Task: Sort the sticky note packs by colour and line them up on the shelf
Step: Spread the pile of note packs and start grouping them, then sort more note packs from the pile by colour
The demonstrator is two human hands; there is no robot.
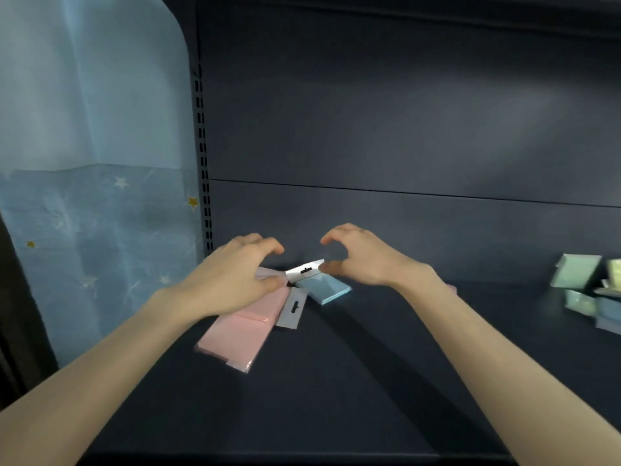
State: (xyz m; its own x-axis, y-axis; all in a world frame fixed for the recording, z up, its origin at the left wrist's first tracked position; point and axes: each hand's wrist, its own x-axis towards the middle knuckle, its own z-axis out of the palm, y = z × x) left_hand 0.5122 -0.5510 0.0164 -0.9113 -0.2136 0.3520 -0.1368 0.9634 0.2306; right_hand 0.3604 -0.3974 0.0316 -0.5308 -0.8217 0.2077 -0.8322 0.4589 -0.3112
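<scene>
The shelf point(336, 381) and its back panel point(403, 129) look like dark painted metal with a smooth matt finish, as does the slotted upright point(201, 163) at centre left. The pink packs point(242, 334) and the blue pack point(324, 289) are paper in clear glossy plastic wrap, and the hang tab point(305, 270) shines brightest. The starred cloth point(84, 196) at left looks soft, matt and creased.

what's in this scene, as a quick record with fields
shelf: dark, holds all the packs
pink packs: left, flat, overlapping
blue pack: centre, flat, beside the pink packs
tab: white, slotted, between the hands
mixed pile: far right, green and blue, unsorted
left hand: over the pink packs, grip unclear
right hand: fingers curved apart, thumb at the tab
curtain: blue, starred, left of the shelf
</scene>
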